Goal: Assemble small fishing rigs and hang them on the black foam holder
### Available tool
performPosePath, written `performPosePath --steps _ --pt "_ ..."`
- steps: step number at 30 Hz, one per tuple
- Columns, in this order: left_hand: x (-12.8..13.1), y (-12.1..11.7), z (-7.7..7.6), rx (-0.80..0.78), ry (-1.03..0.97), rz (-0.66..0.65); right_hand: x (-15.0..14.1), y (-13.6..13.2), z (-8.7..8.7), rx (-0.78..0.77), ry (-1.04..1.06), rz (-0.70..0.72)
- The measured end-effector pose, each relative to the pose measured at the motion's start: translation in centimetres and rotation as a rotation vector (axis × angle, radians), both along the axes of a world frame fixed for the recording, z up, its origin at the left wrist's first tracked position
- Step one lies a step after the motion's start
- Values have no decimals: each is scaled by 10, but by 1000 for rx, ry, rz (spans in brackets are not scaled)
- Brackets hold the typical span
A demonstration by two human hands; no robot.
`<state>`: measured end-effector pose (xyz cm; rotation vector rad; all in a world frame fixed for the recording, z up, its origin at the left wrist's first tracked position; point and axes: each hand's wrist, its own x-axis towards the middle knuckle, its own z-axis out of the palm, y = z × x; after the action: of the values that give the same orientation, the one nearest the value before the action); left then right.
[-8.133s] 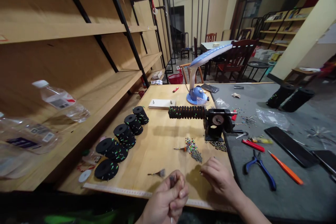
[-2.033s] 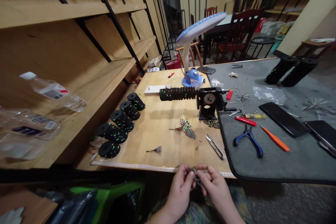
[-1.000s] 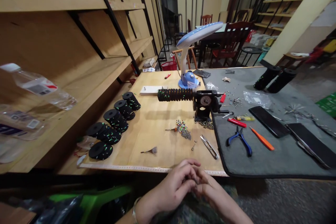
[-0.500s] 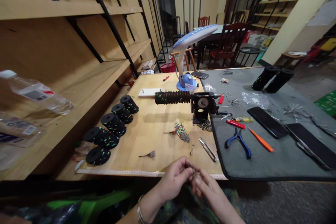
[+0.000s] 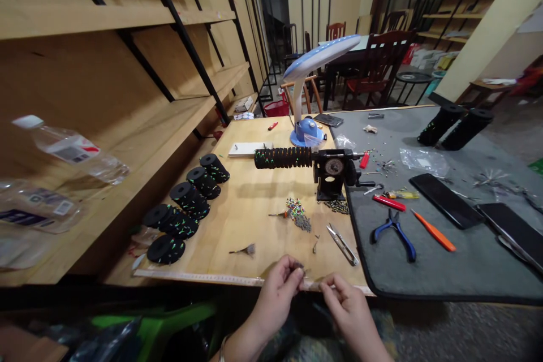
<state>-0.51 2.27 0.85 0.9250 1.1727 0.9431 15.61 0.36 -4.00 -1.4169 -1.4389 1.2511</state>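
Observation:
At the table's front edge, my left hand [image 5: 278, 288] is closed in a pinch, with a small dark piece poking out by the fingertips, too blurred to name. My right hand [image 5: 350, 305] is a short way to the right, thumb and forefinger pressed together; what is in that pinch is too small to tell. Beyond the hands lie a small metal piece [image 5: 315, 247], a pair of thread snips [image 5: 341, 244], a pile of coloured beads [image 5: 294, 207] with grey metal bits [image 5: 302, 223], and a small dark bundle of strands [image 5: 246, 250].
A hand-cranked winder [image 5: 332, 172] carries a black ridged foam roll [image 5: 283, 158]. Several black spools [image 5: 166, 249] line the left side. Blue pliers [image 5: 394, 236], an orange pen-like tool [image 5: 433, 231] and phones [image 5: 445, 201] lie on the grey mat [image 5: 407, 280]. A blue-white lamp [image 5: 304, 131] stands behind.
My hands were together over a small thing; now they are apart, the right one having moved to the right. The view has shifted slightly.

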Motion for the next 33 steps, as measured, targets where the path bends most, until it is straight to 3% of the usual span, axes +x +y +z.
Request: performPosePath --steps 4,9,12,16,21,28,33 --pt "-5 -4 -9 69 120 6 -5 -2 -2 -209 195 -114" --pt "-2 -11 -20 88 165 30 -15 -5 5 -186 238 -144" --pt "0 -15 -25 81 158 44 -15 -6 3 -74 148 -148" --pt "0 -17 -28 89 158 67 -8 -8 1 177 -145 -109" --pt "-1 -16 -26 62 139 64 -3 -9 9 407 -348 -36" --pt "-1 -16 -24 38 139 71 -2 -10 12 595 -501 73" --pt "-1 -17 -26 46 110 72 -4 -11 13 613 -550 72"
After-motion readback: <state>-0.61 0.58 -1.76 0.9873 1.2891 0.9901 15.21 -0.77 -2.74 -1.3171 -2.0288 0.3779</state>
